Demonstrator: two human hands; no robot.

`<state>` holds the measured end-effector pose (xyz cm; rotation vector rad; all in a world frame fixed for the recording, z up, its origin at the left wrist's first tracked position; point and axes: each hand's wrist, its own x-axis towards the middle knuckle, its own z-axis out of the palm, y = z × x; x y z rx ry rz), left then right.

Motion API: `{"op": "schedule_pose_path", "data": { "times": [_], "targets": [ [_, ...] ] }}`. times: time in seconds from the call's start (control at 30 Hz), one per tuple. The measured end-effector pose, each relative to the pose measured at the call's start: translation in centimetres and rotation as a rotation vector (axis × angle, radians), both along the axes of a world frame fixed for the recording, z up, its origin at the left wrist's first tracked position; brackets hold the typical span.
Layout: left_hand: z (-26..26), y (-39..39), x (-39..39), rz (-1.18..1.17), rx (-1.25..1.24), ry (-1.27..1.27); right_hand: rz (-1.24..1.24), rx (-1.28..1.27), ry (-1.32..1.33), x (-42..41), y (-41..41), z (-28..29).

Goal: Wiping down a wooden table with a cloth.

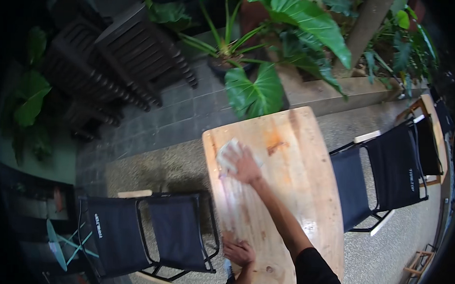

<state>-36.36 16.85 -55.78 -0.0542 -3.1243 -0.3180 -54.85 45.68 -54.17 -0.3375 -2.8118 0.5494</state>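
A long wooden table with a curved edge and a glossy surface stretches out before me. My right hand is spread flat over a pale cloth, pressing it on the tabletop near the far left corner. My left hand rests at the table's left edge, lower in the view; its fingers look bent, and I cannot tell whether anything is under them. Light shines off the surface between the hands. An orange-brown patch in the wood lies to the right of the cloth.
Black folding chairs stand left and right of the table. A large-leaved potted plant overhangs the far end. Dark slatted furniture is stacked at the upper left. A small turquoise folding table stands at the lower left.
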Motion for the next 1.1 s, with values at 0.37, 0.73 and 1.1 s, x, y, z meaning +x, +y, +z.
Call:
{"op": "schedule_pose_path", "data": {
  "times": [0.37,0.73,1.1],
  "targets": [
    [1.8,-0.4,-0.4,-0.030,0.031,-0.044,0.365,0.004,0.032,-6.5,-2.7,-0.3],
    [1.7,0.7,-0.3,-0.060,0.036,-0.021,-0.703,0.275,0.008,11.0,21.0,-2.0],
    [2.3,0.4,-0.5,-0.070,0.101,-0.099,-0.952,0.303,-0.044,4.6,10.2,-3.1]
  ]
}}
